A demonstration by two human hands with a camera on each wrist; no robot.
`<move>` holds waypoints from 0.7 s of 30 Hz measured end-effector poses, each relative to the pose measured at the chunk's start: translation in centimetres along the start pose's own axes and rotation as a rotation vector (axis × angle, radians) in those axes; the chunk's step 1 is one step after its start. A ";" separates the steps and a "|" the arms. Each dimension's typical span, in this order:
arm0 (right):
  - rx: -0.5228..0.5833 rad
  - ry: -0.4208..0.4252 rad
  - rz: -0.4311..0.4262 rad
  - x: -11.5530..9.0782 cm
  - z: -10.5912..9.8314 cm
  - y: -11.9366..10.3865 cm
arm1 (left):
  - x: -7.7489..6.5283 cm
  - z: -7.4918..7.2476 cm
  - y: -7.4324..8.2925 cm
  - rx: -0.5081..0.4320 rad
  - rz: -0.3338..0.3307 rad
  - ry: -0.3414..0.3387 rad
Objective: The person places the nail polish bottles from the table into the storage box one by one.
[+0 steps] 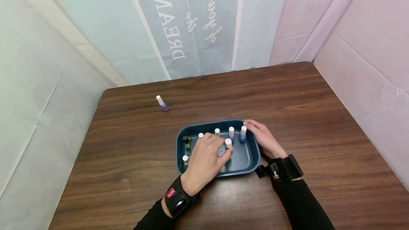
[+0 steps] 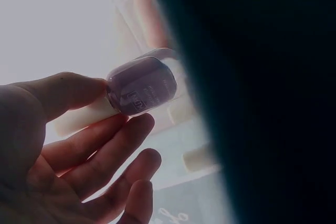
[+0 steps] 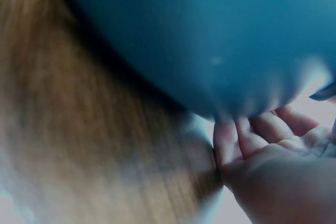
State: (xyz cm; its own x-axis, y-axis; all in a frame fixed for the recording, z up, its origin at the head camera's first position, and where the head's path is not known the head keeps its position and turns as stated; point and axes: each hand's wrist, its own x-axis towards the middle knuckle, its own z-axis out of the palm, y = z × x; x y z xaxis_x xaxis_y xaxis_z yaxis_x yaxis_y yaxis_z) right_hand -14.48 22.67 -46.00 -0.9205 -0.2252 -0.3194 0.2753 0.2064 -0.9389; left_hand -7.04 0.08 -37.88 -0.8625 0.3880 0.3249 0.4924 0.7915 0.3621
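Observation:
My left hand (image 1: 206, 159) reaches over the dark blue tray (image 1: 207, 122) and pinches a nail polish bottle by its white cap (image 1: 228, 143). In the left wrist view, this bottle (image 2: 142, 85) has mauve polish and sits between thumb and fingers, the other fingers loosely bent. My right hand (image 1: 266, 139) holds the tray at its far right corner. The right wrist view has its fingers (image 3: 268, 128) against the outer wall. Inside the tray stand a blue bottle (image 1: 242, 137), a purple bottle (image 1: 231, 138) and a dark-capped green bottle (image 1: 187, 143), with other white-capped ones partly behind my left hand.
A purple nail polish bottle with a white cap (image 1: 162, 104) stands alone toward the back left of the wooden table (image 1: 127, 144). Fabric curtains (image 1: 204, 20) enclose the table at the back and both sides.

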 end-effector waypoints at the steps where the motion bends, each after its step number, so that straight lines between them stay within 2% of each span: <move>1: 0.001 -0.001 -0.001 0.0 0.0 0.0 | 0.0 0.2 0.0 0.004 0.003 0.001; 21: 0.018 0.003 -0.009 0.1 0.0 0.2 | 0.0 2.9 0.4 0.046 -0.029 -0.085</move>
State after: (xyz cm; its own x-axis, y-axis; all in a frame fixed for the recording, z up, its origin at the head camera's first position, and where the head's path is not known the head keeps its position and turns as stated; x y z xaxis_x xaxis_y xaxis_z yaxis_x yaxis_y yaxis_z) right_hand -14.49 22.68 -46.22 -0.9237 -0.2239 -0.3107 0.2720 0.1875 -0.9438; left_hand -7.15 1.79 -40.31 -0.8842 0.4016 0.2385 0.4627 0.8231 0.3294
